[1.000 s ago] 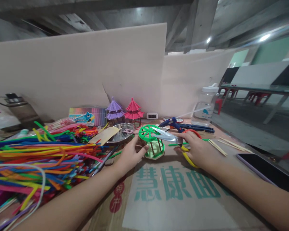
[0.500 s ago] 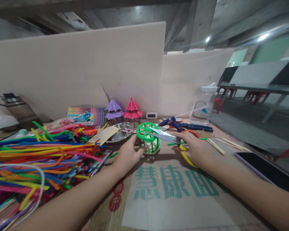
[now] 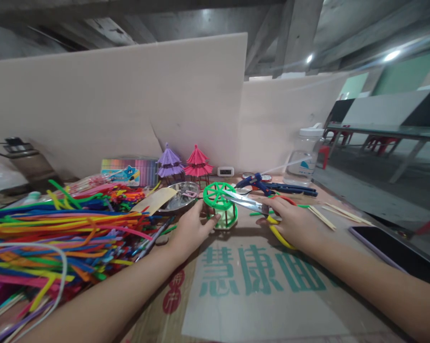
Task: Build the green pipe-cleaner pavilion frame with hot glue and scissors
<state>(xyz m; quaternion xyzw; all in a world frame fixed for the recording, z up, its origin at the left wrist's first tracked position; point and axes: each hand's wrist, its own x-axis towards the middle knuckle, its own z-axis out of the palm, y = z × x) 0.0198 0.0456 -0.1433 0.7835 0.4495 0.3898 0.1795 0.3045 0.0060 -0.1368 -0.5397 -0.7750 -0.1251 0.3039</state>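
Note:
My left hand (image 3: 194,229) is closed on the left side of a small green pavilion frame (image 3: 230,220), with thumb and fingers gripping near its base. The frame has a spoked, wheel-like top over thin brown posts and a green-edged base. My right hand (image 3: 290,218) holds a pair of scissors (image 3: 249,202) with yellow and orange handles. The scissor blades point left and reach the right edge of the spoked top; whether they touch it I cannot tell.
Colourful pipe cleaners (image 3: 93,238) are heaped at left. Behind stand purple (image 3: 170,164) and red (image 3: 197,162) model pavilions, a metal bowl (image 3: 177,206) and a blue glue gun (image 3: 252,181). A water bottle (image 3: 302,157), wooden sticks (image 3: 322,218) and a phone (image 3: 390,247) lie rightward.
Hardly anything differs. The scissor blades have tilted very slightly at the green top; both hands keep their places and their holds.

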